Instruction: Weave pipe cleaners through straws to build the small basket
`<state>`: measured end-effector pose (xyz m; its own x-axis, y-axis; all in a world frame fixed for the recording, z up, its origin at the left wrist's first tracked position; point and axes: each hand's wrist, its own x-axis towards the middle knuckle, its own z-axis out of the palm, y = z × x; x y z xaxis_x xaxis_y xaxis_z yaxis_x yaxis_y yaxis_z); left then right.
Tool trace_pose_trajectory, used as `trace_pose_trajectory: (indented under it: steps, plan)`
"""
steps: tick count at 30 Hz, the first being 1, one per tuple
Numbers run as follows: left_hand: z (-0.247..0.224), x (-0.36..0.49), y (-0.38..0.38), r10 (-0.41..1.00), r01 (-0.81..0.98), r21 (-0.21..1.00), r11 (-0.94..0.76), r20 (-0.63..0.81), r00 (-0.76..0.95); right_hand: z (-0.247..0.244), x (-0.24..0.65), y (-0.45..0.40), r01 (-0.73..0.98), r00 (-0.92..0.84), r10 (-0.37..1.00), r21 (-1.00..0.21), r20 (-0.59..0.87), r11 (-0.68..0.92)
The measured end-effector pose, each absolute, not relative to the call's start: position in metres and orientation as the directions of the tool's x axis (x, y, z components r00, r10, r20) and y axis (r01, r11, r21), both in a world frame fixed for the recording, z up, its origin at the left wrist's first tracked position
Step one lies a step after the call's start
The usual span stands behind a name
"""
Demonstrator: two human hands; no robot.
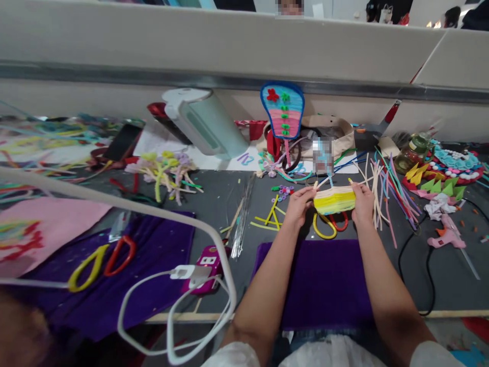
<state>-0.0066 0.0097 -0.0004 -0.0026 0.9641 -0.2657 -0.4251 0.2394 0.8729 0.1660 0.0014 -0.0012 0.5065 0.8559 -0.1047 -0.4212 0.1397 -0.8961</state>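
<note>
Between my two hands is a panel of pipe cleaners (334,200), striped in pale pink, yellow and light green-blue. My left hand (300,205) grips its left end, fingers closed on the edge. At the right end my right hand (362,203) pinches the other edge. Right below the panel lie scissors with one yellow and one red handle (325,227), their blades hidden. Loose yellow pipe cleaners (269,216) lie left of my left hand. A bundle of cream pipe cleaners (377,196) is beside my right hand.
A purple cloth (324,285) lies under my forearms. On the right rest a pink glue gun (447,232) and its black cord. A magenta power strip (208,265) with white cables is at the left. A fan-shaped pipe-cleaner piece (283,112) leans at the back near a pale green pitcher (214,125).
</note>
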Motion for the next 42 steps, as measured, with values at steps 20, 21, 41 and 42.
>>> trace_pose_trajectory:
  steps: [20, 21, 41, 42]
  plan:
    - [-0.007, -0.008, 0.009, 0.967, 0.134, 0.958, -0.254, 0.248, 0.058, 0.0, 0.164, -0.001, -0.448, 0.462, 0.879, -0.886, -0.116, 0.118]
    - [-0.009, -0.008, 0.009, 0.96, 0.206, 0.938, -0.28, 0.27, 0.074, 0.0, 0.164, -0.001, -0.446, 0.454, 0.884, -0.888, -0.114, 0.114]
    - [-0.013, -0.008, 0.008, 0.941, 0.429, 0.871, -0.237, 0.315, -0.12, -0.006, 0.167, 0.001, -0.325, 0.503, 0.863, -0.936, -0.049, 0.136]
    - [-0.013, -0.008, 0.008, 0.937, 0.402, 0.883, -0.243, 0.321, -0.139, -0.006, 0.167, 0.001, -0.329, 0.508, 0.86, -0.935, -0.055, 0.135]
